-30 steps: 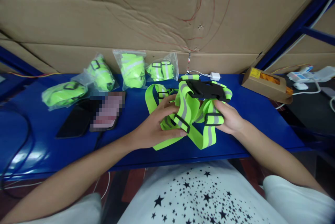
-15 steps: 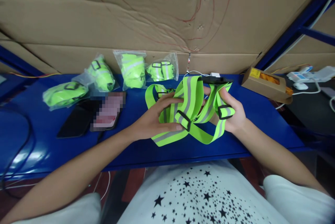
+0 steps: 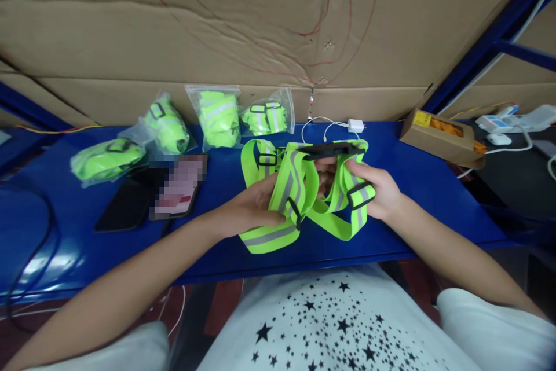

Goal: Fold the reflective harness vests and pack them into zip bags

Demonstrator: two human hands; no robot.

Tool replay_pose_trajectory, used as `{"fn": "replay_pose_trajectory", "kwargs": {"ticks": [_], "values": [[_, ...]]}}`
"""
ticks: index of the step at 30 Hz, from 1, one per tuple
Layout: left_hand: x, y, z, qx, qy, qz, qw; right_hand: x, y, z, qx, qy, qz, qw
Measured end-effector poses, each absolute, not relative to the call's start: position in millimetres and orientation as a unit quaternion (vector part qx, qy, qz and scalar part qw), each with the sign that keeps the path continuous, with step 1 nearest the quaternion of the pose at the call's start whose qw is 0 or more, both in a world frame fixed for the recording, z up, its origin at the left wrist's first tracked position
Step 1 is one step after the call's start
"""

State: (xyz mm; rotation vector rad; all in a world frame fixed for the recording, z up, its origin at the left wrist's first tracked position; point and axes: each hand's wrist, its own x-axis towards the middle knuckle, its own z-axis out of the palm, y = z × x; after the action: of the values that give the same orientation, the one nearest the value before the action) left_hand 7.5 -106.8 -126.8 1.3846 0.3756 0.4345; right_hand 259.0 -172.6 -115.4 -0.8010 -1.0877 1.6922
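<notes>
A bright green reflective strap harness [image 3: 286,186] with grey stripes hangs in loops between my two hands, above the blue table. My left hand [image 3: 249,209] is closed on its left loops, thumb near a black slider buckle; part of the fingers is hidden behind the webbing. My right hand [image 3: 377,188] grips the right-hand loops, thumb on top, beside another black slider [image 3: 360,195]. Across the top, between the hands, runs a black plastic clip [image 3: 332,150]. A further loop with a slider [image 3: 267,159] sticks out at the left.
Several clear zip bags [image 3: 218,117] of folded green straps lie along the cardboard wall [image 3: 130,29]. A phone [image 3: 181,187] and a dark flat object [image 3: 130,200] rest at left. A white charger [image 3: 355,125] with cable and an open cardboard box [image 3: 443,142] stand at the back right of the blue table [image 3: 425,209].
The harness has come down slightly and left, its black clip now lower and more fully in view. Both hands keep hold; the right has shifted a little left. The charger is now uncovered.
</notes>
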Motion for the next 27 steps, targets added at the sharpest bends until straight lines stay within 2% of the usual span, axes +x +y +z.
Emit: {"fn": "replay_pose_trajectory", "kwargs": {"ticks": [2, 4, 9, 11, 15, 21, 27], "values": [[9.8, -106.6, -126.1, 0.581, 0.140, 0.194, 0.778, 256.2, -171.5, -117.9, -0.324, -0.449, 0.687, 0.471], [10.3, -105.6, -124.4, 0.569, 0.150, 0.209, 0.781, 252.5, -170.7, -122.3, -0.320, -0.459, 0.676, 0.479], [10.0, -106.6, -126.9, 0.650, 0.263, 0.209, 0.682, 241.4, -173.5, -135.7, -0.336, -0.524, 0.610, 0.491], [12.7, -109.7, -130.0, 0.710, 0.253, 0.205, 0.624, 237.5, -175.4, -138.7, -0.353, -0.577, 0.545, 0.495], [19.8, -116.6, -133.0, 0.776, 0.204, 0.270, 0.532, 232.2, -176.8, -142.8, -0.368, -0.671, 0.450, 0.460], [22.0, -119.4, -137.3, 0.766, 0.200, 0.247, 0.559, 230.0, -178.9, -145.6, -0.387, -0.743, 0.377, 0.395], [23.1, -116.8, -150.0, 0.697, 0.291, 0.333, 0.565, 234.5, -180.6, -133.5, -0.360, -0.775, 0.339, 0.393]]}}
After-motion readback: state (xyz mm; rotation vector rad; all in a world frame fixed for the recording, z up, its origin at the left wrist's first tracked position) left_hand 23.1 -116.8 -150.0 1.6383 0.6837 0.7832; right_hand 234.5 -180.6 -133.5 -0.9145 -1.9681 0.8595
